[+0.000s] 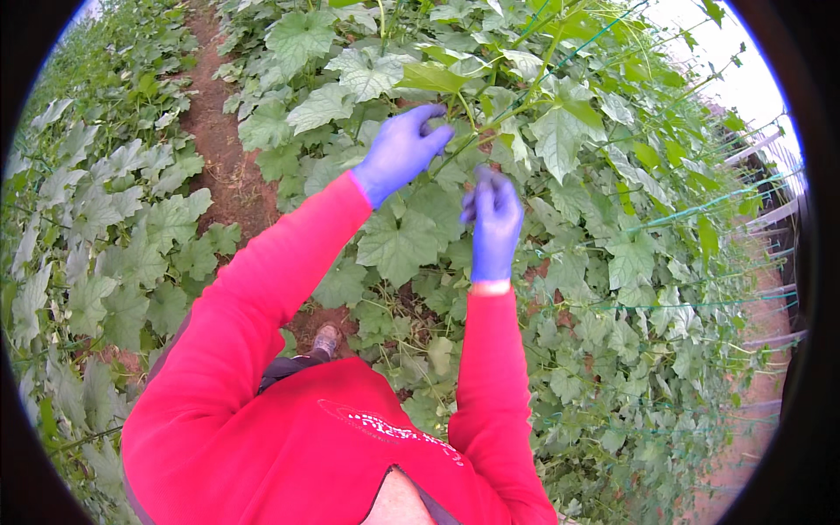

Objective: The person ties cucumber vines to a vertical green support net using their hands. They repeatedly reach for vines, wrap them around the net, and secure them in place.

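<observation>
My left hand (405, 149), in a blue-purple glove, reaches into a leafy climbing vine. Its thumb and forefinger stand apart beside a green vine stem (493, 123), and no object shows between them. Lower and to the right is my right hand (495, 213), gloved alike, its fingers curled and blurred. Whether those fingers hold anything is unclear. Green twine (600, 34) runs slantwise along the upper stems. A broad lobed leaf (399, 246) hangs below and between my hands.
Dense vine foliage (125, 223) grows on the left, across a bare soil path (226, 151). More green twine (695, 209) stretches across the plants on the right, towards pale poles (774, 216). My shoe (327, 340) rests on soil among the leaves.
</observation>
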The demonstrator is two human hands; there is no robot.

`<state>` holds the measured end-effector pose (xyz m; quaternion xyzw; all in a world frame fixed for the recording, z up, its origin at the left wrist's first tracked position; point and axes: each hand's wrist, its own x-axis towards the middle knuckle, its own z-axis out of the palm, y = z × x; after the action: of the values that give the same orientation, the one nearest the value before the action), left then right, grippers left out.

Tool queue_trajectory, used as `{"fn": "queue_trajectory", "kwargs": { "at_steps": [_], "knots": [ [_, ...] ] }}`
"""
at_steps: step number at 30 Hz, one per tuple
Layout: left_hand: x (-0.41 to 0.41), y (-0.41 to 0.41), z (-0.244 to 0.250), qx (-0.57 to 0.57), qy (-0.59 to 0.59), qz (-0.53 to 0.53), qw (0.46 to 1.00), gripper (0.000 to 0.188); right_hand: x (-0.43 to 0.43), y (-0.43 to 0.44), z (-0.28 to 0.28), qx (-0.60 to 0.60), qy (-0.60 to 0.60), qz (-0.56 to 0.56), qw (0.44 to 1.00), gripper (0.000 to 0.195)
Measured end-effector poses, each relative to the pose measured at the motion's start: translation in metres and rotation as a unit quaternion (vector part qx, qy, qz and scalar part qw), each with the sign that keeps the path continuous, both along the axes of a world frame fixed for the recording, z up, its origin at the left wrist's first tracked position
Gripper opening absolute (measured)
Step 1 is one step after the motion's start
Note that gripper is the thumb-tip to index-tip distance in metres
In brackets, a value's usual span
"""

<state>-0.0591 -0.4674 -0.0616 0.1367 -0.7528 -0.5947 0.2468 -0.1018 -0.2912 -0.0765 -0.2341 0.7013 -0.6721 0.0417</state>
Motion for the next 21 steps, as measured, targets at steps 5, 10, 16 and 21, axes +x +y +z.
{"fn": "queue_trajectory", "kwargs": {
  "at_steps": [5,10,16,21],
  "knots": [
    [-0.068,-0.004,-0.011,-0.113,0.011,-0.036,0.993,0.034,-0.057,-0.043,0.038,0.013,0.045,-0.049,0.998,0.022],
    [-0.058,0.014,-0.022,0.059,0.003,-0.168,0.984,0.031,-0.070,-0.022,0.031,0.055,0.092,-0.063,0.992,0.019],
    [-0.025,0.011,-0.020,0.075,0.021,-0.273,0.959,0.029,-0.048,-0.003,0.046,-0.065,0.052,0.035,0.996,0.018],
    [-0.011,0.001,-0.022,0.054,0.019,-0.246,0.968,0.022,-0.025,-0.014,0.093,-0.041,0.054,0.081,0.994,0.020]
  ]
}}
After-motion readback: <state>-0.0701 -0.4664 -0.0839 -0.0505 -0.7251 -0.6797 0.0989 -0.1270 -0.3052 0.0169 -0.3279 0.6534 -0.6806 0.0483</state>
